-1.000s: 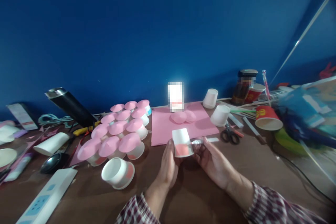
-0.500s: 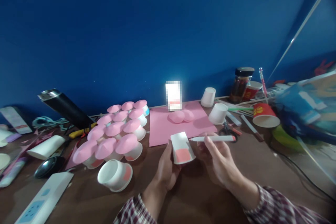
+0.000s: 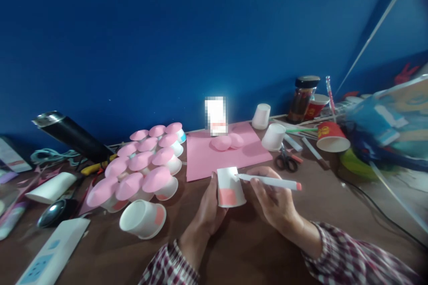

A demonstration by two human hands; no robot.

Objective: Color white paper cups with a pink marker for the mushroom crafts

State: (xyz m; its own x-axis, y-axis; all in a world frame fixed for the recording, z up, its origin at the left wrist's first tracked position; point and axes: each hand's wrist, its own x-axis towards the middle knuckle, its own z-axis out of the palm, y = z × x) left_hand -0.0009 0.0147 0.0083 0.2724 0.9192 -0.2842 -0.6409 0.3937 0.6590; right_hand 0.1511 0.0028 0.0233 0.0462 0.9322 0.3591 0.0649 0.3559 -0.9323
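left hand clasps upturned paper cup, frame centre | right hand pinches marker, tip at cup wall | pink patch coloured, likely unfinished | capped cups finished, left | plain cups remain, right

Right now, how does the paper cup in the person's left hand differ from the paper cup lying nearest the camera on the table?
The held cup is upside down, base up, gripped by the left hand; the lying cup rests on its side on the table, mouth toward the camera, untouched. The right hand puts a marker tip against the held cup; nothing meets the lying cup. Both are white with a pink patch.
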